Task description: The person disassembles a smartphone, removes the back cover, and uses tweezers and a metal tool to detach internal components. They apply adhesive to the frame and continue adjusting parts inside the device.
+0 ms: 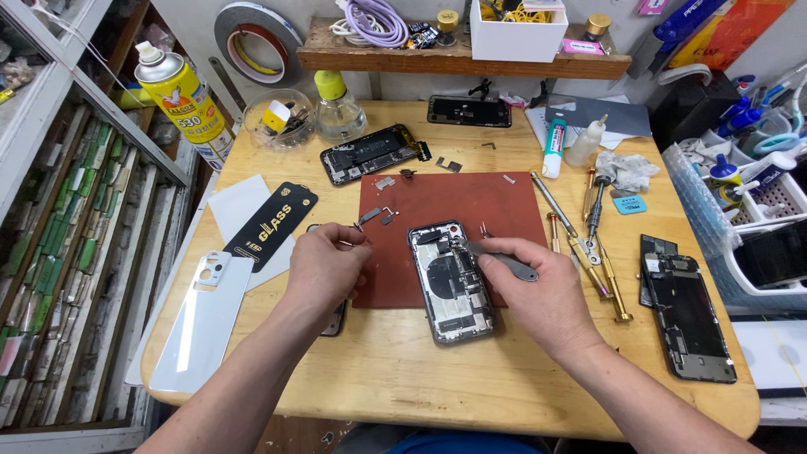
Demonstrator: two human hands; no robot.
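Note:
An opened phone body lies on a red-brown work mat in the middle of the wooden table. My right hand grips grey tweezers, their tips resting at the phone's upper edge. My left hand hovers left of the phone with fingers pinched on a small metal part; beneath that hand lies another dark phone, mostly hidden. Small metal brackets sit on the mat's upper left.
Another opened phone lies behind the mat, a third at the right edge. Screwdrivers lie right of the mat. A black flat package, white back panel, spray can, glass bowl and bottles stand left.

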